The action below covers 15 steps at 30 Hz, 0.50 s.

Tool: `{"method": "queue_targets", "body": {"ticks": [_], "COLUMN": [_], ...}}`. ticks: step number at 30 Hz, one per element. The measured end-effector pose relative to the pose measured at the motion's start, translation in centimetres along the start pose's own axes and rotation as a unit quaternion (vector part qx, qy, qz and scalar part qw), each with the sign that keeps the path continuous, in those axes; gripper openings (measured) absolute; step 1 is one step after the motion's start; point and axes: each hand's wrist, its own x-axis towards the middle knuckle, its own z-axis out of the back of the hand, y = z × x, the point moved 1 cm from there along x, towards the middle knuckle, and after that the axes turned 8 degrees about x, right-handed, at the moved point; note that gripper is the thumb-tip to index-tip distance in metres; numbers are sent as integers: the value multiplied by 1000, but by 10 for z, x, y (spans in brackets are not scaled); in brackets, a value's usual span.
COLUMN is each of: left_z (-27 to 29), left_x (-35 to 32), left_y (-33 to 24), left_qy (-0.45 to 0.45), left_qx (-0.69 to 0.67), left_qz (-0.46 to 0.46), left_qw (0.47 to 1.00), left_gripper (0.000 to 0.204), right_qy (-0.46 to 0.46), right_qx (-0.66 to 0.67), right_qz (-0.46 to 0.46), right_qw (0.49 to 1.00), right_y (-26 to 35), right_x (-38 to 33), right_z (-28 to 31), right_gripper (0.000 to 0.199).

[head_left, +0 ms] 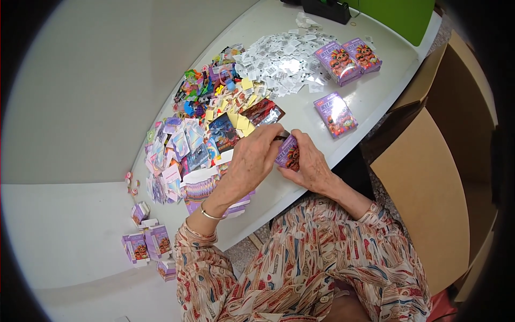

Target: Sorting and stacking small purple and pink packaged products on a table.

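pale grey partition (80,96) fills the left of the view, and a white table (271,206) curves out from it, its edge running down the right side. a green panel (399,19) stands at the far end, next to a black dispenser (330,9) and a crumpled tissue (307,20). speckled floor (244,242) shows under the near edge, and an open carton (426,198) stands on the right.

much of the table is covered in heaps: white slips (281,59) at the back, bright toys (197,88) left of them, yellow papers (242,122) in the middle, and cards (166,153) toward the partition. flat purple sleeves (199,194) lie nearest, partly behind the left forearm. two purple packs (339,64) stand side by side beside the slips, with a single pack (336,114) nearer the edge. more packs (140,249) sit on a white surface (75,225) at lower left.

the box (290,154) is in the hands, just above the table's near edge. the right hand (313,165) pinches it between thumb and fingers. the left hand (253,154) has its fingers bent together at the top of the box, where something dark shows; whether they pinch it, i cannot tell.
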Motion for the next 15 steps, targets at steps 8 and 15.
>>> {"method": "queue_targets", "body": {"ticks": [8,15], "left_z": [-17,-17], "left_x": [-9,-52], "left_y": [-19,11], "left_qy": [-7,-200], "left_qx": [-100,-125], "left_qz": [77,174], "left_qw": [992,956], "left_gripper": [23,28], "right_qy": [-16,-37], "right_qx": [38,25], "right_qz": [-4,-1], "right_qw": [999,999], "right_y": [0,-6], "right_x": [3,6], "right_z": [0,8], "right_gripper": [92,79]}}
